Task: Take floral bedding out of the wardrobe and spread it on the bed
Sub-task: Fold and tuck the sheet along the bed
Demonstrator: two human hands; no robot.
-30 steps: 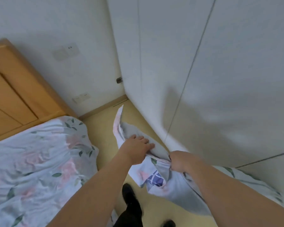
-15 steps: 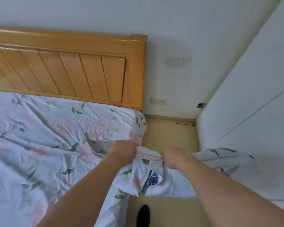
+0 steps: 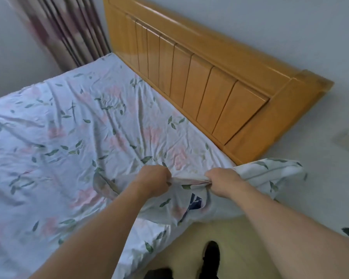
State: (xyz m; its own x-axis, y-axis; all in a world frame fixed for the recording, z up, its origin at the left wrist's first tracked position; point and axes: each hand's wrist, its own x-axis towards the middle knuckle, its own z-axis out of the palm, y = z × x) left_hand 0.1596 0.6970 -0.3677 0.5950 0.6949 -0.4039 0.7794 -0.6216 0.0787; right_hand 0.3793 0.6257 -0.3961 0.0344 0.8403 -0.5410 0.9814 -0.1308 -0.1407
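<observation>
While the bunched edge of a white cotton bedding piece printed with pink flowers and green leaves is held up at the near corner of the bed, it is gripped in two places: the left hand is closed into a fist around the gathered cloth, and the right hand is curled round the same gathered edge just beside it, a short taut strip of fabric being stretched between the two fists. Below the grip, the cloth is seen hanging in loose folds, with a dark blue patch showing on one fold, down towards the pale yellow floor. To the right of the grip the rest of the piece is trailed out in the air, apart from the mattress. To the left of and beyond the grip, a wrinkled sheet of matching floral print is spread over the mattress. Beyond the grip, a honey-coloured slatted wooden headboard is set against a white wall, and striped curtains are hung at the far left. Black shoes are seen on the floor beneath the arms.
</observation>
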